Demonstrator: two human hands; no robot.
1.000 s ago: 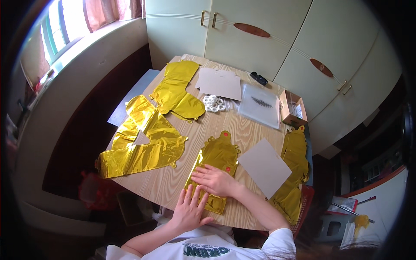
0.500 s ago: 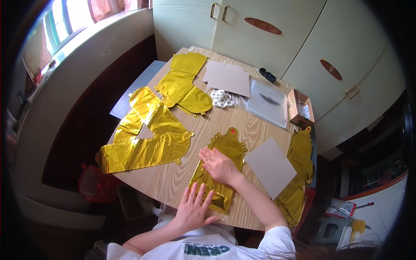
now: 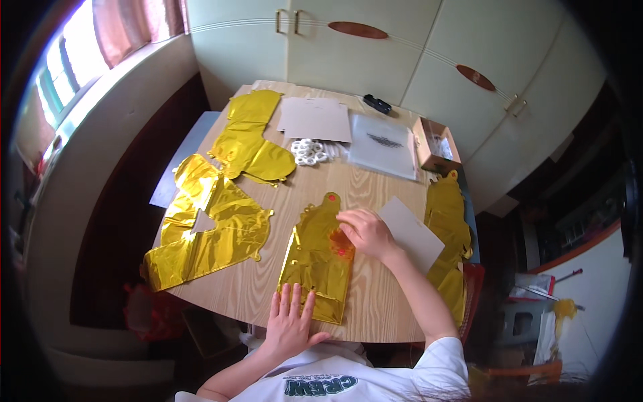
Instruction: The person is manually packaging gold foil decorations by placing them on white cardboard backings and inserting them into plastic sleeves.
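A folded gold foil balloon lies on the table in front of me, its narrow tabbed end pointing away. My left hand rests flat with spread fingers on its near left corner. At the balloon's upper right edge, my right hand has its fingers curled together; its thumb and whatever is between the fingertips are hidden. A reddish reflection shows on the foil beside that hand. Just right of the right hand lies a grey cardboard sheet.
Gold foil balloons lie at left, far left and right. At the back are grey cardboard sheets, white tape rolls, clear plastic bags, a black object and an open box.
My right hand has lifted from lying flat on the balloon's middle and moved to its upper right edge, fingers now curled. My left hand stays on the near corner. The view has shifted.
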